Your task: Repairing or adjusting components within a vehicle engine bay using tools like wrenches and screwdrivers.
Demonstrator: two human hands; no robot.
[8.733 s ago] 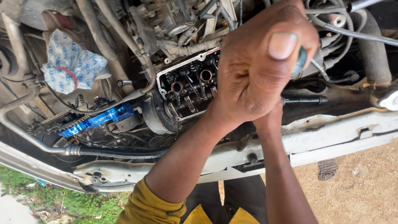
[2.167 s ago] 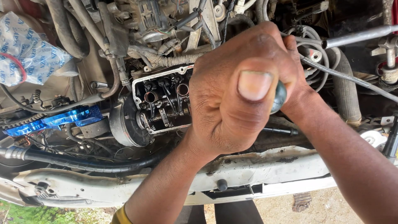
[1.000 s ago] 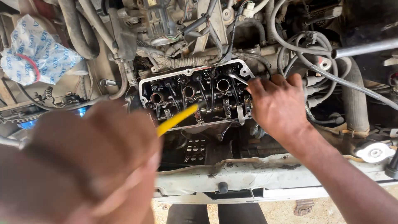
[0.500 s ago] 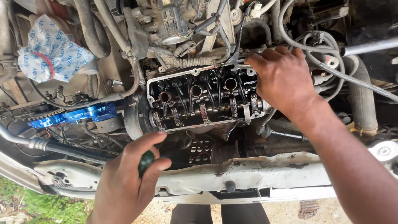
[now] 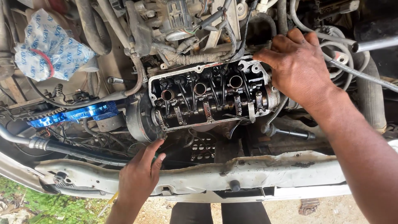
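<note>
An open engine cylinder head (image 5: 209,97) with its rocker arms and round bores showing lies in the middle of the engine bay. My right hand (image 5: 298,66) rests palm down on its right end, fingers spread, holding nothing. My left hand (image 5: 139,178) is low, just below the head's left end by the round pulley housing (image 5: 139,118). It is closed around a screwdriver (image 5: 156,157); a bit of green handle shows at the fingers and a yellow piece pokes out below the wrist.
A white plastic bag with blue print (image 5: 49,45) is stuffed in at the upper left. A shiny blue part (image 5: 70,116) and a black hose (image 5: 66,150) lie left of the head. The white front panel (image 5: 257,172) runs along the bottom; a metal rod (image 5: 375,43) crosses the upper right. Grass (image 5: 25,205) shows below.
My left hand came down from close to the camera and now sits low under the head's left end with the screwdriver. My right hand has stayed on the head's right end.
</note>
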